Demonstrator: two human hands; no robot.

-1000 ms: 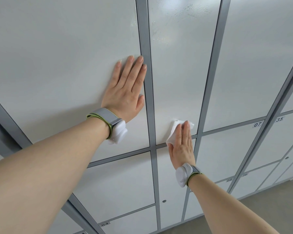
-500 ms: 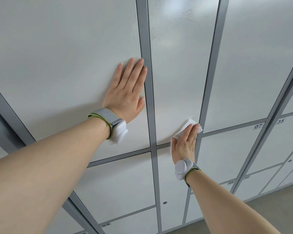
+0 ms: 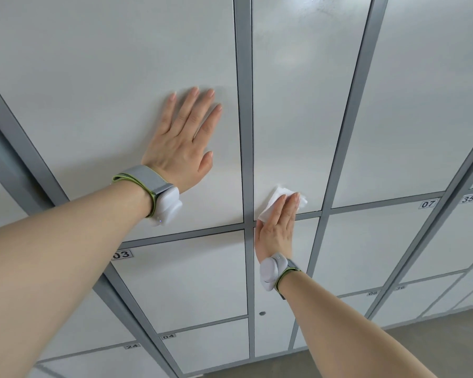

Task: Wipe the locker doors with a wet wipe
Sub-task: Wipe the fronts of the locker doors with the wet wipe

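White locker doors in grey frames fill the view. My right hand (image 3: pixel 276 227) presses a white wet wipe (image 3: pixel 273 199) flat with straight fingers against the bottom edge of the tall middle door (image 3: pixel 298 105), just above the grey crossbar. My left hand (image 3: pixel 183 140) lies flat, fingers straight, on the neighbouring tall door (image 3: pixel 107 91) to the left. Both wrists wear a grey band with a white device.
Smaller locker doors numbered 03 (image 3: pixel 122 254), 04 (image 3: pixel 168 336), 07 (image 3: pixel 427 204) and 35 (image 3: pixel 468 199) sit below and to the right. A grey vertical frame bar (image 3: pixel 243 105) separates the two tall doors. Grey floor (image 3: pixel 434 345) shows at the bottom right.
My right hand slid the wipe from the door's lower right corner back left along the bottom edge. My left hand shifted slightly left, away from the frame bar.
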